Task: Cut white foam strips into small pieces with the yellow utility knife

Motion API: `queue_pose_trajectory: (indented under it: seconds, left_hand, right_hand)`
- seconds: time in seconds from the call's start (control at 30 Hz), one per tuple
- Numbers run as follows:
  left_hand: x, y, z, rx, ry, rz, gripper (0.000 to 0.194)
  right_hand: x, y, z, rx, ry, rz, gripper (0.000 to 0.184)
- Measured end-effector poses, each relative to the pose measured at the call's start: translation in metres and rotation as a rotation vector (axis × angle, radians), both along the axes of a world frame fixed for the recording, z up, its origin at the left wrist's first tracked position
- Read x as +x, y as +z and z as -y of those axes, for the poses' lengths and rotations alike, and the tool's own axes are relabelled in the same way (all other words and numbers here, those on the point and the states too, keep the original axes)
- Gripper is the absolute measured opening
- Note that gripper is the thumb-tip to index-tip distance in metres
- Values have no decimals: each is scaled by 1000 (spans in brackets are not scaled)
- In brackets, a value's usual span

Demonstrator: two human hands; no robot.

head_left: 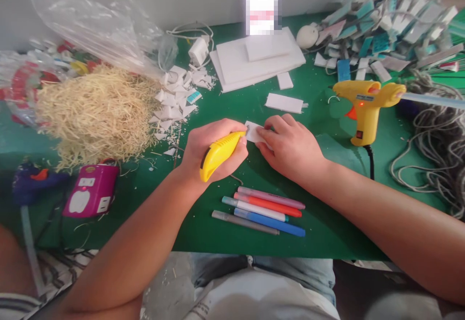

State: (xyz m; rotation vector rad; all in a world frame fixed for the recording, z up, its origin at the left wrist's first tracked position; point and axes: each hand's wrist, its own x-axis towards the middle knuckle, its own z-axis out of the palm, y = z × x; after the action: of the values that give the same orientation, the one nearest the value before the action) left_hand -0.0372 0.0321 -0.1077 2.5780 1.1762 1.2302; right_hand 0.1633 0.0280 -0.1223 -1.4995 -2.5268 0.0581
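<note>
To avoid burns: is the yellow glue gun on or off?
On, it appears: the yellow glue gun shows a small red light glowing on its side. How hot it is, I cannot tell.

Green counter (327, 223): pale shredded straw heap (98, 114) sits left, purple rectangular box (92, 189) just nearside of it. Flat white board stack (232, 63) lies rear centre. Yellow plastic glue gun (365, 109) is right of centre, tangled grey cord (432, 141) further right. Centre: yellow plastic cutter (221, 154) in left hand (203, 138), small flat white piece (252, 133) between it and right hand (290, 143). Slim multicoloured markers (269, 205) lie nearside of both hands.
</note>
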Motion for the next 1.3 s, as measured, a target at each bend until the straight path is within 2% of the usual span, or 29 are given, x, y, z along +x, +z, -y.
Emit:
queue_pose_trajectory:
  seconds: [0.13, 0.47, 0.7, 0.83, 0.9, 0.97, 1.03, 1.17, 1.3]
  left_hand:
    - [0, 0, 3, -21, 16, -2, 11]
    - [1, 5, 1, 118, -60, -111, 11]
    - [-2, 13, 16, -5, 28, -80, 11]
    - [-4, 10, 13, 110, 97, 67, 12]
    - [-5, 5, 8, 119, 156, 128, 20]
    - [-6, 1, 2, 60, 167, 184, 25]
    - [-6, -4, -3, -70, 130, 272, 23]
    - [-4, -13, -9, -378, 163, 445, 29]
    - [-3, -20, -13, -504, 126, 523, 32]
  right_hand:
    - [0, 0, 0, 5, 8, -5, 30]
    - [0, 0, -1, -5, 17, -20, 31]
    - [0, 2, -2, -31, 6, 1, 30]
    - [4, 0, -2, 5, 1, -47, 32]
    - [6, -2, -2, 51, 2, -99, 37]
    - [7, -2, -2, 106, 1, -166, 47]
    - [8, -1, -1, 141, 10, -227, 52]
    - [8, 3, 2, 167, 43, -304, 51]
    - [8, 3, 4, 230, 106, -343, 48]
